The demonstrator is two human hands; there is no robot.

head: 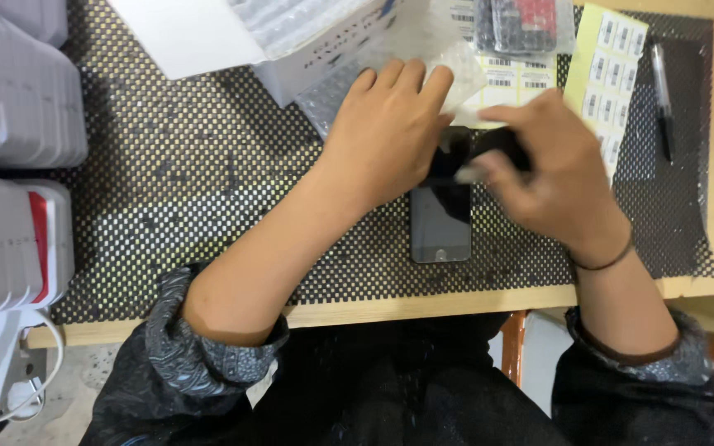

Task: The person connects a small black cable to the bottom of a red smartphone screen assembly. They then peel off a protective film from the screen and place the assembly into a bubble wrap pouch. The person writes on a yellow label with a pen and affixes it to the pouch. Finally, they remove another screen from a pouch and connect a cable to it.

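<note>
A black phone lies face up on a perforated black mat, its lower end with a round button toward me. My left hand rests flat over the phone's upper end, fingers together. My right hand is blurred and sits at the phone's upper right, fingers pinched on a small dark piece with a pale edge; what it is cannot be made out.
White boxes are stacked at the left. An open white box with bubble wrap stands at the back. Yellow label sheets, a bagged dark part and a pen lie at the back right. The wooden table edge runs below.
</note>
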